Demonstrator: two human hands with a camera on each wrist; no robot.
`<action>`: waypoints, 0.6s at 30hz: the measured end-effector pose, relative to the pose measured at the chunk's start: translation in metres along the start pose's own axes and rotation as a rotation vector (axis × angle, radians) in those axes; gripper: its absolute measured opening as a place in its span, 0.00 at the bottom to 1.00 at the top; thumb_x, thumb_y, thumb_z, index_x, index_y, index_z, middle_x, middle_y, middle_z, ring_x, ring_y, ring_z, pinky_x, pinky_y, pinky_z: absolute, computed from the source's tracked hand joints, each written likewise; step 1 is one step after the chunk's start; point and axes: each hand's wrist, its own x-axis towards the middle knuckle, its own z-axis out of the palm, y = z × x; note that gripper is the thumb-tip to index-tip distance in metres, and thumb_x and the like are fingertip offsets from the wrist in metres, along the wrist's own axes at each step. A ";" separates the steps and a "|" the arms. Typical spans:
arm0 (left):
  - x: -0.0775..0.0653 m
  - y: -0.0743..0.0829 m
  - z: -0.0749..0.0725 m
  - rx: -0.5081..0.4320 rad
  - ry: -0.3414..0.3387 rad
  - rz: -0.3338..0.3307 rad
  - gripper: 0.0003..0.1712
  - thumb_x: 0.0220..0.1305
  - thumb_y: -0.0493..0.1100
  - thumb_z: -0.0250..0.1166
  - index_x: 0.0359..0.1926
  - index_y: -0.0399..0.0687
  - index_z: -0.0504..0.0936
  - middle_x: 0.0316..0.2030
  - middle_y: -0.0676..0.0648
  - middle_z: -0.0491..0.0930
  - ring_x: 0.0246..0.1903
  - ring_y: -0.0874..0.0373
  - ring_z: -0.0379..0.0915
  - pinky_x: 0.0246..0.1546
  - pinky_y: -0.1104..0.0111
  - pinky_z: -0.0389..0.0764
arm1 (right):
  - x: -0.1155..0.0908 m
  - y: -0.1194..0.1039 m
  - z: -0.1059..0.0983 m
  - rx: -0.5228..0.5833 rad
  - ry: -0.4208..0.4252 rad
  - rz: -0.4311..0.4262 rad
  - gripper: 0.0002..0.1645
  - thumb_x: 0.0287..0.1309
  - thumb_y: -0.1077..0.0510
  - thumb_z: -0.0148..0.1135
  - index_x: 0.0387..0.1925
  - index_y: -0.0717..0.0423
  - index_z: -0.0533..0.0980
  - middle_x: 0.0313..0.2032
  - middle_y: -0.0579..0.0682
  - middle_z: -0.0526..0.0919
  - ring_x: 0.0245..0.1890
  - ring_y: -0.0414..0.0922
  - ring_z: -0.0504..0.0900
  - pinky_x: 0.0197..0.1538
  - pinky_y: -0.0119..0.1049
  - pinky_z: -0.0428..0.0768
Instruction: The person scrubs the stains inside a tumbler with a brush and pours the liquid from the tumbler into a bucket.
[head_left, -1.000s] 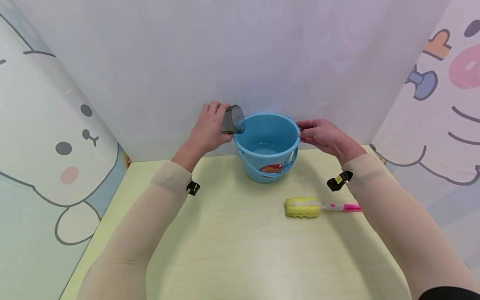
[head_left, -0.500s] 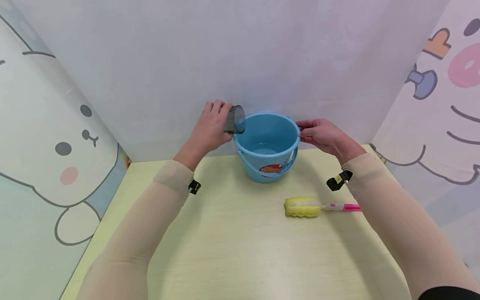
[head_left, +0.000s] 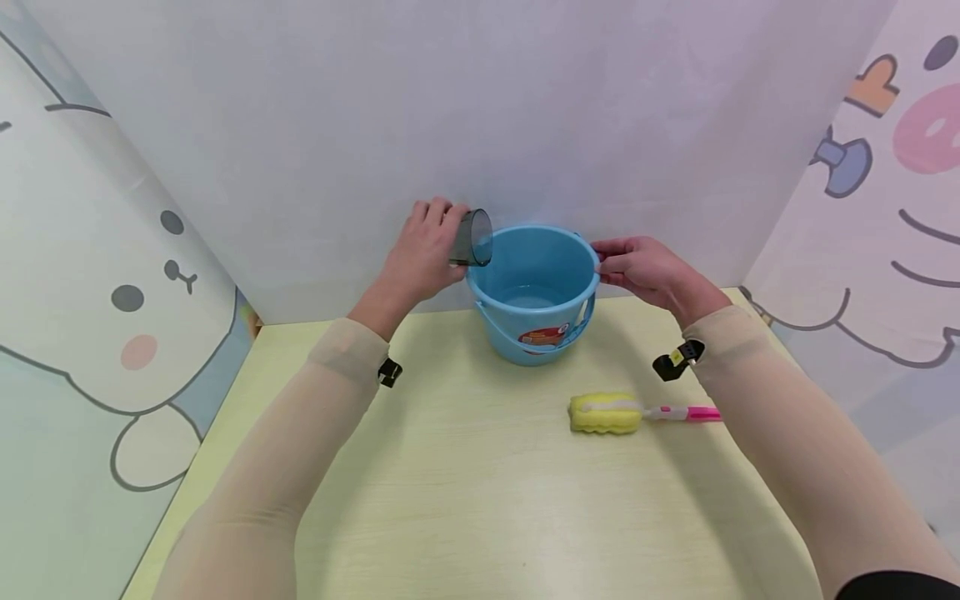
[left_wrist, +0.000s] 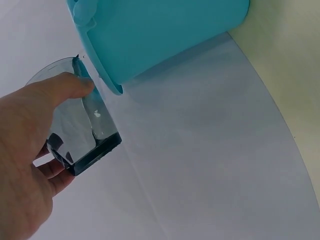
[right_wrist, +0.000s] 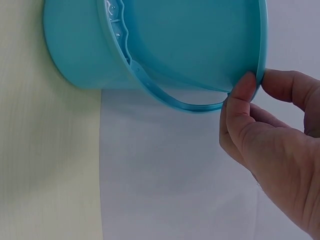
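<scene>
My left hand point(head_left: 426, 254) grips a smoky, see-through cup point(head_left: 472, 238), tipped on its side with its mouth toward the blue bucket point(head_left: 532, 325). In the left wrist view the cup point(left_wrist: 90, 115) shows a thick dark base, some liquid inside, and my thumb along its side. The cup's mouth overlaps the bucket's left rim in the head view. My right hand point(head_left: 645, 271) pinches the bucket's right rim; in the right wrist view the thumb and fingers point(right_wrist: 240, 107) meet over that rim, beside the handle. A little clear liquid shows at the bottom of the upright bucket.
A yellow sponge brush point(head_left: 606, 413) with a pink and white handle lies in front of the bucket, partly under my right forearm. The pale table point(head_left: 465, 467) ends at a white back wall point(head_left: 345, 150). Cartoon-printed side walls stand left and right.
My left hand and the tipped cup have shifted slightly to the right over the bucket's rim. The right hand and the bucket stay in place.
</scene>
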 end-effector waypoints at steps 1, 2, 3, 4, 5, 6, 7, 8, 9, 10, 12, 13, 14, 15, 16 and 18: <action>0.000 0.000 0.000 0.001 -0.002 0.000 0.50 0.59 0.49 0.82 0.75 0.39 0.66 0.64 0.36 0.67 0.62 0.38 0.60 0.60 0.50 0.74 | 0.000 0.000 0.000 0.002 0.000 0.000 0.33 0.79 0.69 0.53 0.80 0.66 0.59 0.73 0.65 0.67 0.66 0.61 0.74 0.55 0.31 0.85; 0.000 0.000 0.000 0.002 -0.003 -0.001 0.50 0.59 0.49 0.82 0.75 0.39 0.66 0.64 0.36 0.67 0.62 0.38 0.60 0.61 0.50 0.74 | 0.000 0.000 0.000 0.004 0.000 0.000 0.33 0.79 0.69 0.53 0.80 0.66 0.60 0.73 0.65 0.67 0.67 0.62 0.73 0.55 0.31 0.85; 0.000 0.000 0.000 0.002 -0.005 -0.001 0.50 0.59 0.49 0.82 0.75 0.40 0.65 0.64 0.36 0.67 0.62 0.38 0.60 0.61 0.50 0.74 | 0.000 0.000 0.000 0.004 0.000 -0.001 0.33 0.79 0.69 0.53 0.80 0.66 0.60 0.73 0.65 0.67 0.68 0.63 0.72 0.55 0.31 0.85; 0.000 0.000 0.000 0.003 -0.007 0.000 0.50 0.59 0.49 0.82 0.75 0.40 0.65 0.64 0.36 0.67 0.63 0.38 0.60 0.61 0.50 0.74 | 0.001 0.000 0.000 0.004 0.000 -0.001 0.33 0.79 0.69 0.53 0.80 0.66 0.60 0.73 0.65 0.67 0.68 0.64 0.71 0.55 0.31 0.85; 0.000 0.001 -0.001 0.005 -0.008 0.001 0.50 0.59 0.49 0.82 0.75 0.40 0.65 0.64 0.36 0.67 0.63 0.38 0.60 0.61 0.50 0.74 | 0.001 0.000 0.000 0.004 0.001 -0.002 0.33 0.79 0.69 0.53 0.80 0.66 0.60 0.73 0.65 0.67 0.68 0.64 0.71 0.55 0.31 0.85; 0.000 0.001 -0.001 0.007 -0.010 0.002 0.50 0.59 0.49 0.82 0.75 0.40 0.65 0.65 0.36 0.67 0.63 0.38 0.60 0.62 0.50 0.74 | 0.001 0.000 0.000 0.003 0.001 -0.002 0.33 0.79 0.69 0.53 0.80 0.66 0.60 0.73 0.65 0.68 0.68 0.64 0.71 0.55 0.32 0.84; 0.000 0.001 -0.001 0.011 -0.013 0.004 0.50 0.60 0.49 0.81 0.75 0.40 0.65 0.65 0.36 0.67 0.63 0.38 0.60 0.62 0.50 0.74 | 0.001 0.001 0.000 0.002 0.001 -0.002 0.33 0.79 0.69 0.53 0.80 0.66 0.60 0.73 0.65 0.68 0.68 0.64 0.71 0.56 0.32 0.84; 0.000 0.002 -0.002 0.013 -0.017 0.004 0.50 0.60 0.50 0.81 0.75 0.39 0.65 0.65 0.36 0.66 0.64 0.38 0.60 0.62 0.50 0.73 | 0.001 0.001 0.000 0.001 0.001 -0.002 0.33 0.79 0.69 0.53 0.80 0.65 0.60 0.73 0.65 0.68 0.68 0.63 0.72 0.58 0.34 0.84; 0.000 0.002 -0.002 0.017 -0.020 0.005 0.50 0.61 0.50 0.81 0.75 0.40 0.65 0.65 0.36 0.66 0.64 0.38 0.59 0.63 0.50 0.73 | 0.001 0.001 0.000 -0.001 0.001 -0.002 0.33 0.79 0.69 0.52 0.80 0.65 0.60 0.73 0.65 0.68 0.68 0.63 0.72 0.60 0.35 0.83; 0.001 0.002 -0.003 0.022 -0.023 0.007 0.50 0.61 0.50 0.80 0.75 0.39 0.65 0.66 0.36 0.66 0.64 0.38 0.59 0.63 0.50 0.73 | 0.002 0.001 0.000 -0.002 0.000 -0.003 0.33 0.79 0.69 0.52 0.80 0.65 0.60 0.73 0.65 0.68 0.68 0.62 0.73 0.62 0.37 0.82; 0.001 0.003 -0.003 0.031 -0.028 0.008 0.50 0.62 0.51 0.80 0.76 0.39 0.64 0.66 0.36 0.66 0.64 0.38 0.59 0.63 0.50 0.73 | 0.002 0.001 0.000 -0.002 0.001 -0.002 0.33 0.79 0.69 0.52 0.80 0.65 0.60 0.73 0.65 0.68 0.66 0.61 0.74 0.66 0.42 0.79; 0.001 0.003 -0.003 0.037 -0.029 0.009 0.50 0.62 0.52 0.80 0.76 0.39 0.64 0.66 0.36 0.66 0.65 0.38 0.59 0.63 0.50 0.73 | 0.002 0.001 0.000 -0.004 0.002 -0.002 0.33 0.79 0.69 0.52 0.80 0.65 0.60 0.73 0.65 0.68 0.66 0.60 0.74 0.67 0.43 0.78; 0.002 0.004 -0.004 0.043 -0.031 0.010 0.50 0.62 0.52 0.80 0.76 0.39 0.64 0.66 0.36 0.66 0.65 0.38 0.59 0.63 0.50 0.73 | 0.003 0.001 0.000 -0.004 0.003 -0.001 0.33 0.79 0.69 0.52 0.80 0.65 0.60 0.73 0.65 0.68 0.66 0.60 0.74 0.69 0.45 0.77; 0.002 0.004 -0.003 0.050 -0.028 0.013 0.50 0.62 0.52 0.80 0.76 0.39 0.64 0.66 0.36 0.66 0.65 0.38 0.59 0.63 0.50 0.73 | 0.003 0.001 0.000 -0.004 0.003 -0.001 0.33 0.79 0.69 0.52 0.80 0.65 0.60 0.73 0.65 0.68 0.66 0.60 0.74 0.69 0.45 0.76; 0.002 0.004 -0.003 0.053 -0.027 0.015 0.50 0.62 0.52 0.80 0.76 0.39 0.64 0.66 0.36 0.66 0.65 0.38 0.59 0.63 0.50 0.74 | 0.003 0.001 0.000 -0.005 0.005 0.000 0.33 0.79 0.69 0.52 0.80 0.65 0.60 0.73 0.65 0.68 0.66 0.60 0.74 0.68 0.44 0.77; 0.003 0.005 -0.003 0.059 -0.022 0.019 0.50 0.61 0.52 0.80 0.76 0.40 0.65 0.67 0.36 0.66 0.65 0.38 0.60 0.63 0.50 0.74 | 0.003 0.001 0.001 -0.006 0.006 0.003 0.33 0.79 0.68 0.53 0.80 0.64 0.60 0.73 0.65 0.68 0.66 0.60 0.73 0.65 0.40 0.80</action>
